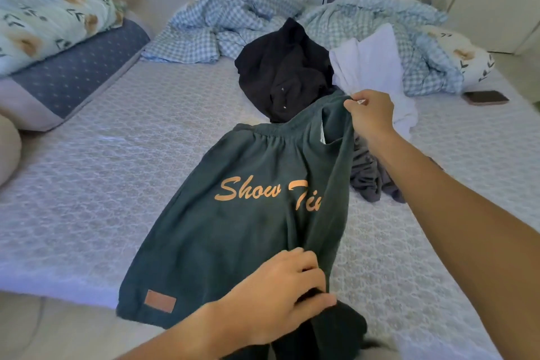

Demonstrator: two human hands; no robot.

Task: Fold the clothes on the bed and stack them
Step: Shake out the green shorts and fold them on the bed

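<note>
Dark green shorts (233, 231) with orange "Show Ti..." lettering and a tan patch lie spread on the bed (102, 184), their right side lifted. My right hand (369, 117) pinches the elastic waistband at its right end. My left hand (280, 295) grips the lower hem near the bed's front edge. Behind the shorts lie a black garment (283, 73), a white garment (374, 67) and a crumpled grey garment (371, 178), all unfolded.
A blue checked duvet (233, 17) is bunched across the back of the bed. Pillows (52, 38) are stacked at the left. A phone (486, 97) lies at the right, near a printed pillow (467, 58). Bare mattress cover stretches to the left of the shorts.
</note>
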